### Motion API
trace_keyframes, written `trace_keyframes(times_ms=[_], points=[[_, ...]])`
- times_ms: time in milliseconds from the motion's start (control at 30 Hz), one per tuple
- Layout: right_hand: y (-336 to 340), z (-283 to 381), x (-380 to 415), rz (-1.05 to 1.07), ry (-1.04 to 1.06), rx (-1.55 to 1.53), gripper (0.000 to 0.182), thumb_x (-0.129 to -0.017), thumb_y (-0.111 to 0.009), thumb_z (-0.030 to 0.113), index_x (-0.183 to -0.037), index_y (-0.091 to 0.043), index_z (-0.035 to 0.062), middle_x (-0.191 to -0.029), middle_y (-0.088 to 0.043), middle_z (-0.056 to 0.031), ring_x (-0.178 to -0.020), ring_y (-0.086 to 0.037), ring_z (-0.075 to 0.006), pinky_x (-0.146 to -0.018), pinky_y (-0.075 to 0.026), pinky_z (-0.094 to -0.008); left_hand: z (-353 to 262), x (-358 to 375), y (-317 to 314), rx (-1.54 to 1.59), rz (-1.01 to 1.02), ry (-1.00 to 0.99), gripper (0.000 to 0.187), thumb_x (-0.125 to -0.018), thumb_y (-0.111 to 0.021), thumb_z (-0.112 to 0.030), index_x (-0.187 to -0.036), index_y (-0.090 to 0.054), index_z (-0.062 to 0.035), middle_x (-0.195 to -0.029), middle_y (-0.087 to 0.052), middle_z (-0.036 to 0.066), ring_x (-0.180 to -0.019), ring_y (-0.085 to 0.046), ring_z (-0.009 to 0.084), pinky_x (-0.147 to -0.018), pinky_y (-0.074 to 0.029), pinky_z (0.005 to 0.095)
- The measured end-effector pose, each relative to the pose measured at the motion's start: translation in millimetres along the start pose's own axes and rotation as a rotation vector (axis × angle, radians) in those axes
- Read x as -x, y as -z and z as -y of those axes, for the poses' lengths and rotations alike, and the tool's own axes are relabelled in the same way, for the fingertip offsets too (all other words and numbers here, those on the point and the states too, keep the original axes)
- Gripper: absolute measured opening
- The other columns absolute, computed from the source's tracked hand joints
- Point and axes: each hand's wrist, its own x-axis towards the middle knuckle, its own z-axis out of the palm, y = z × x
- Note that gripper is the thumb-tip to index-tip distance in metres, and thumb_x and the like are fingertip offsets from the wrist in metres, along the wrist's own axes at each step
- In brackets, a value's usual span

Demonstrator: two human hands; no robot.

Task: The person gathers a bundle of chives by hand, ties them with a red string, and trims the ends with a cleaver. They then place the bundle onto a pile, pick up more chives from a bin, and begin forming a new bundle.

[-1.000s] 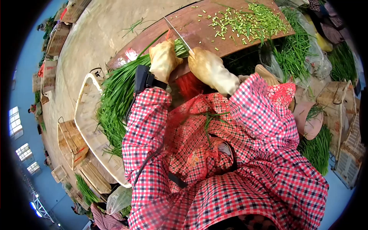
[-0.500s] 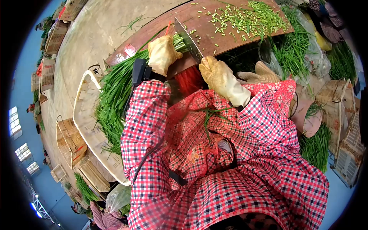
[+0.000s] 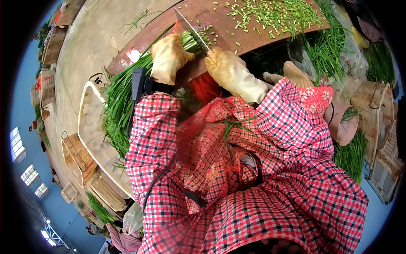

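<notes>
My left hand (image 3: 171, 57), in a stained cream glove, is closed around a bunch of long green chives (image 3: 120, 99) and presses it on the brown wooden board (image 3: 148, 36). The pale cut ends stick out to its right. My right hand (image 3: 232, 74), gloved too, is closed on a knife whose handle is hidden in the grip. The knife blade (image 3: 192, 29) stands on edge across the stalk ends, just right of my left hand. Short cut stalk pieces (image 3: 287, 17) lie scattered over the board's right part. The chives' leaves hang off the board's left side.
At my left stands a white-rimmed crate (image 3: 84, 122), with a wooden crate (image 3: 78, 156) beyond it. Loose greens (image 3: 325, 55) and clear plastic lie to the right of the board. Red strands (image 3: 205, 89) hang below the board's near edge. More crates (image 3: 372, 106) stand at right.
Both hands have shifted a little left in view, the right one more. The knife has come left with it, closer to my left hand. Several fresh-looking pieces lie beside the blade.
</notes>
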Motion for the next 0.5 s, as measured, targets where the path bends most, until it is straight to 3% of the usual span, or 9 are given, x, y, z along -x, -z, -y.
trace_keyframes(times_ms=[67, 133, 233, 300, 367, 400, 467, 500], points=[[-30.8, -3.4, -23.1, 0.219, 0.285, 0.516, 0.02, -0.096, -0.046, 0.019, -0.09, -0.06, 0.0053, -0.094, -0.068, -0.0109, -0.086, -0.064, -0.0302, -0.072, -0.051, -0.0392, -1.8, 0.3, -0.4, 0.022, -0.006, -0.004, 0.069, -0.065, -0.083, -0.039, -0.118, -0.06, -0.0007, -0.103, -0.067, 0.022, -0.102, -0.064, 0.0341, -0.088, -0.05, 0.0419], [-136.5, -20.5, -33.9, -0.342, -0.08, -1.3, 0.017, -0.093, -0.046, 0.015, -0.088, -0.06, 0.006, -0.097, -0.065, -0.0068, -0.088, -0.062, -0.0226, -0.076, -0.048, -0.0333, -1.1, -0.6, -1.2, 0.009, -0.033, -0.003, 0.075, -0.064, -0.083, -0.043, -0.121, -0.059, -0.001, -0.105, -0.067, 0.022, -0.103, -0.063, 0.0345, -0.089, -0.049, 0.0418], [-43.1, 1.0, -38.1, 0.066, 0.064, 0.08, 0.015, -0.089, -0.049, 0.012, -0.094, -0.061, 0.0043, -0.095, -0.063, -0.0087, -0.086, -0.06, -0.0215, -0.077, -0.048, -0.0321, 6.0, -0.8, -8.5, 0.024, -0.048, -0.013, 0.087, -0.063, -0.082, -0.05, -0.127, -0.054, 0.0004, -0.108, -0.065, 0.025, -0.105, -0.063, 0.0353, -0.09, -0.049, 0.0416], [-33.1, 4.2, -45.4, 0.184, 0.095, 0.267, 0.017, -0.088, -0.05, 0.01, -0.098, -0.062, 0.0035, -0.098, -0.063, -0.0103, -0.086, -0.06, -0.0219, -0.077, -0.048, -0.0321, 0.9, 2.2, -5.4, 0.024, -0.058, 0.005, 0.088, -0.063, -0.083, -0.047, -0.13, -0.051, 0.0009, -0.11, -0.064, 0.026, -0.106, -0.062, 0.0373, -0.091, -0.049, 0.0418], [-2.7, 8.2, -36.7, 0.214, 0.038, 0.222, 0.02, -0.086, -0.053, 0.01, -0.102, -0.063, 0.0033, -0.102, -0.064, -0.0098, -0.089, -0.061, -0.0231, -0.077, -0.05, -0.032, 6.3, 10.9, -11.2, 0.032, -0.121, -0.067, 0.092, -0.062, -0.084, -0.045, -0.134, -0.047, -0.0004, -0.115, -0.063, 0.026, -0.111, -0.06, 0.0364, -0.094, -0.046, 0.044], [-50.8, -0.2, -46.5, 0.134, -0.048, 0.172, 0.015, -0.087, -0.054, 0.012, -0.097, -0.062, 0.0046, -0.1, -0.063, -0.0083, -0.091, -0.062, -0.023, -0.075, -0.051, -0.0314, 7.8, 12.9, -10.2, 0.035, -0.166, -0.104, 0.095, -0.061, -0.084, -0.043, -0.136, -0.044, -0.0011, -0.117, -0.062, 0.025, -0.113, -0.059, 0.036, -0.095, -0.045, 0.0451], [-33.9, -22.4, -42.7, 0.059, 0.151, 0.354, 0.015, -0.087, -0.054, 0.012, -0.095, -0.062, 0.0035, -0.094, -0.063, -0.0086, -0.086, -0.063, -0.0214, -0.069, -0.053, -0.031, 18.8, 32.1, -12.0, -0.102, -0.309, -0.161, 0.111, -0.058, -0.086, -0.042, -0.146, -0.029, -0.0051, -0.134, -0.052, 0.02, -0.129, -0.046, 0.0297, -0.105, -0.033, 0.0512], [-19.7, -28.0, -36.9, 0.062, 0.059, 0.322, 0.012, -0.087, -0.054, 0.013, -0.09, -0.062, 0.0043, -0.084, -0.062, -0.0077, -0.078, -0.063, -0.0182, -0.059, -0.054, -0.0301, 32.5, 38.2, -19.5, -0.087, -0.315, -0.102, 0.112, -0.057, -0.087, -0.043, -0.145, -0.03, -0.004, -0.134, -0.052, 0.019, -0.128, -0.045, 0.0308, -0.105, -0.033, 0.0541]])
